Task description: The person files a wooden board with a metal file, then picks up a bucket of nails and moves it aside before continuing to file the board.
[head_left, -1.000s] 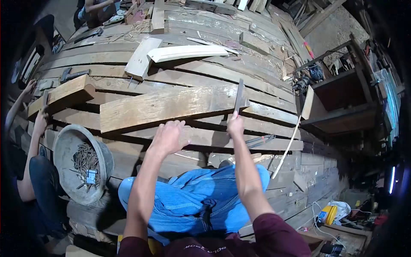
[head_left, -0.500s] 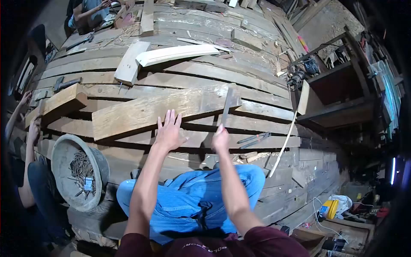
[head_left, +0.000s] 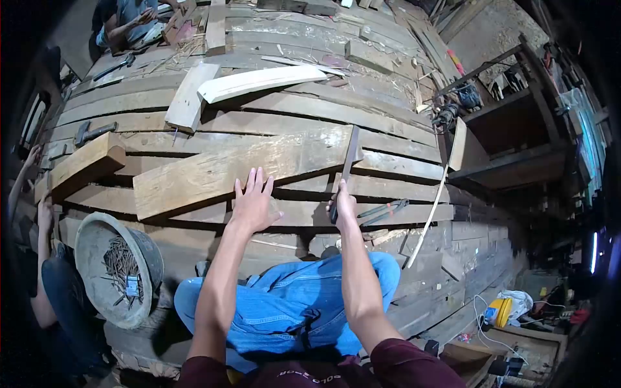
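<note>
A thick wooden board point(head_left: 239, 165) lies at a slant across the plank floor in front of my knees. My left hand point(head_left: 253, 205) presses on its near edge, with the fingers spread flat. In my right hand point(head_left: 345, 205), closed around a dark handle, is a long flat metal tool that looks like a file point(head_left: 350, 155). Its blade points away from me and rests against the board's right end. Fine detail on the blade is too small to make out. Right beside that hand, a pair of pliers point(head_left: 386, 211) lies on the planks.
A bucket point(head_left: 150, 249) of nails stands at my left. Beyond it, another person's hands touch a wood block point(head_left: 87, 165) near a hammer point(head_left: 96, 131). Pale timber pieces point(head_left: 259, 83) lie ahead. A second person sits at the far left. Wooden shelving point(head_left: 511, 161) stands at right.
My right hand has shifted slightly right, and the tool's blade has turned to lean along the board's right end. My left hand stays on the board. The view has shifted a little.
</note>
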`<action>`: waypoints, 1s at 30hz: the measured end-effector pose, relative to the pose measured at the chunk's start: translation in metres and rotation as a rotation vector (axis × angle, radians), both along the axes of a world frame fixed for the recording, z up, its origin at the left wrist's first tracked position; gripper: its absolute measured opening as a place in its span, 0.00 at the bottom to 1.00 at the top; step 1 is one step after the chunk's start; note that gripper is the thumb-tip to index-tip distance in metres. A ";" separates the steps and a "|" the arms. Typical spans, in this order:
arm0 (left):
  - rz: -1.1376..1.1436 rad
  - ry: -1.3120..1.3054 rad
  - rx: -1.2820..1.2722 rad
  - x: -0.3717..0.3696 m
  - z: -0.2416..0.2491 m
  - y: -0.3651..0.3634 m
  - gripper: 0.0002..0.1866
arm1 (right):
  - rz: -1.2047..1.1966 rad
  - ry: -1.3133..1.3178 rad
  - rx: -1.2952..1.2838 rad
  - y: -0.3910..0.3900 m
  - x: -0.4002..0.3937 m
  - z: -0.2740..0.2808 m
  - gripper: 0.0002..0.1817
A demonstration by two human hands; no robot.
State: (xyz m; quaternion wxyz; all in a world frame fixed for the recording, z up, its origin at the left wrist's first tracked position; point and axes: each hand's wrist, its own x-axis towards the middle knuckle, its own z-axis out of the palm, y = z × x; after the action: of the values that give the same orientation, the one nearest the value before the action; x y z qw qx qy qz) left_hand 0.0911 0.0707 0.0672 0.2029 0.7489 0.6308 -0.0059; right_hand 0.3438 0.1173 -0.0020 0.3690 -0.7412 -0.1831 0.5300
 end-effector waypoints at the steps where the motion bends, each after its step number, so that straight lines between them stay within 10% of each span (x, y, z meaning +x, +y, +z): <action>1: -0.003 0.005 -0.006 0.001 0.000 -0.002 0.50 | 0.021 0.047 -0.027 -0.010 -0.002 0.007 0.33; 10: -0.006 -0.022 0.024 -0.003 -0.010 -0.003 0.51 | 0.175 -0.550 0.000 0.023 0.010 -0.008 0.44; 28: -0.013 -0.058 -0.103 -0.006 -0.002 -0.001 0.52 | 0.190 -0.339 -0.003 0.007 -0.008 0.019 0.39; 30: -0.018 -0.062 -0.097 -0.004 -0.003 0.000 0.52 | 0.232 -0.446 -0.024 -0.002 0.013 -0.049 0.38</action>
State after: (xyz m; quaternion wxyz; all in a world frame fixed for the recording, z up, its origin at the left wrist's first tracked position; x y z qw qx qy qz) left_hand 0.0872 0.0706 0.0645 0.2583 0.7438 0.6163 -0.0148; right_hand 0.3569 0.1155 -0.0510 0.2474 -0.8183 -0.3374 0.3941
